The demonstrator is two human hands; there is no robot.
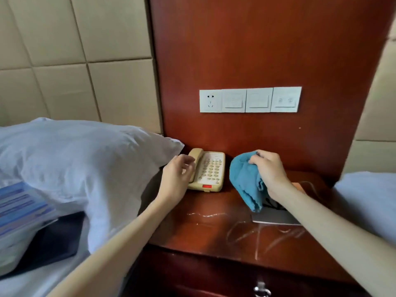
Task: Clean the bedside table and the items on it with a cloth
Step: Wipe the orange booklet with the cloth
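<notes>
A reddish wooden bedside table (205, 234) shows pale streaks on its top. A beige telephone (209, 171) stands at its back left with the handset on its cradle. My left hand (176, 179) hovers just left of the handset, fingers apart and curled, holding nothing. My right hand (270, 171) grips a bunched blue cloth (246, 183), which hangs above the table to the right of the phone. Under my right forearm lies a grey booklet (276, 217), and an orange item (300, 187) is mostly hidden behind the wrist.
A white pillow (85, 163) presses against the table's left side. A dark tablet (53, 243) and blue papers (19, 206) lie on the bed. White switches and sockets (249, 99) sit on the wooden panel. Another white bed (368, 196) borders the right. A drawer handle (261, 289) is below.
</notes>
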